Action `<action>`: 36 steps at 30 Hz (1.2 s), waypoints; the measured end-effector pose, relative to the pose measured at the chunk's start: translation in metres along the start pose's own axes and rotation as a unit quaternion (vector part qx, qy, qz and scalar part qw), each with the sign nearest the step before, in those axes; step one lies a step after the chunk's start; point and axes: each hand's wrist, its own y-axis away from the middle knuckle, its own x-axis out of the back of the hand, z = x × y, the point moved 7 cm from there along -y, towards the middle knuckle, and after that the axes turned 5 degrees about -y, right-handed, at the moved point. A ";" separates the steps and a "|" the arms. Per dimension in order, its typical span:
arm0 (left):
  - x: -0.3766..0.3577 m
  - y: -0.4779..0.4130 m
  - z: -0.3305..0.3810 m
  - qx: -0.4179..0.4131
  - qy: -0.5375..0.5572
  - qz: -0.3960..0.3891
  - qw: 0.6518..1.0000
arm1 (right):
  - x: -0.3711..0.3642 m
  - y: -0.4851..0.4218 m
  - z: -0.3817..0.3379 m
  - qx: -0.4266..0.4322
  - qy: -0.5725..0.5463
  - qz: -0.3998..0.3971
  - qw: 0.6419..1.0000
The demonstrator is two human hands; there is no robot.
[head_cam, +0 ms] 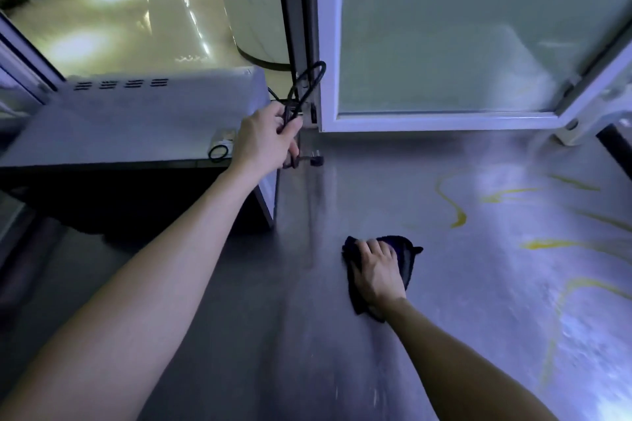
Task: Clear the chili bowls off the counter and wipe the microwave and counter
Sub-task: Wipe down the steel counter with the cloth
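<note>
A white microwave (pixel 136 123) stands on the left of the steel counter (pixel 307 335). My left hand (pixel 265 138) is raised at its right rear corner, closed around a looped black power cord (pixel 307 82); the plug (pixel 315 160) hangs just below my fist. My right hand (pixel 378 270) presses a dark cloth (pixel 407 251) flat on the counter in the middle. Yellow streaks (pixel 456 212) mark the counter to the right of the cloth. No chili bowls are in view.
An open white-framed window (pixel 328 44) rises behind the counter, its sash swung out at the far right. A small black ring (pixel 218 153) lies on the microwave top. Shiny floor shows beyond the counter at upper left.
</note>
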 end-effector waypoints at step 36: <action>0.149 0.066 -0.181 0.210 -0.117 0.195 0.951 | 0.115 -0.021 -0.170 0.058 -0.128 0.005 0.990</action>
